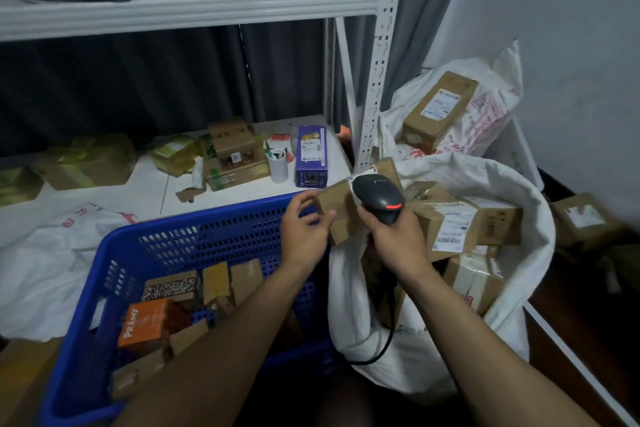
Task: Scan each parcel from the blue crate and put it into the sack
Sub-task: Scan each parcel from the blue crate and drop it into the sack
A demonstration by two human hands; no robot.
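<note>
— The blue crate [194, 224], lower left: parcels left in it?
— Several. The left hand [304, 229] grips a brown parcel [337, 218] at frame centre, and the right hand [398, 239] is clenched round the scanner [379, 196] over its label. Scanning, I'd judge.
— Next?
— Once it's read, lower it rightward into the sack [519, 191].

The blue crate [221, 214], near left, is perforated plastic with a slight sheen. The parcel [341, 208] at its far rim is matt brown cardboard with a white paper label. The scanner [377, 192] is smooth dark plastic. The sack [533, 218], right, looks like coarse white woven cloth. The far shelf frame [381, 55] is white-painted metal.
</note>
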